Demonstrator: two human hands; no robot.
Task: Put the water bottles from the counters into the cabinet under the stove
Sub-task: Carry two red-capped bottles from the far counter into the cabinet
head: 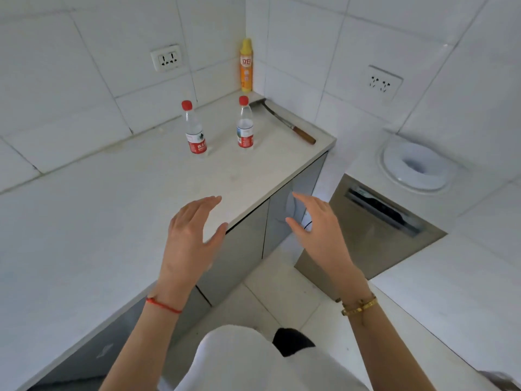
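Two clear water bottles with red caps and red labels stand upright on the white counter (118,198): the left bottle (194,128) and the right bottle (245,124), a hand's width apart. My left hand (191,235) hovers open over the counter's front edge, well short of the bottles. My right hand (318,230) is open too, held in the air in front of the grey cabinet doors (245,249) below the counter. Neither hand touches anything.
A yellow and orange spray can (246,66) stands in the back corner. A knife with a wooden handle (287,124) lies along the counter's right end. To the right is a lower counter (451,277) with a round white fitting (417,166) and a steel-fronted appliance (375,230).
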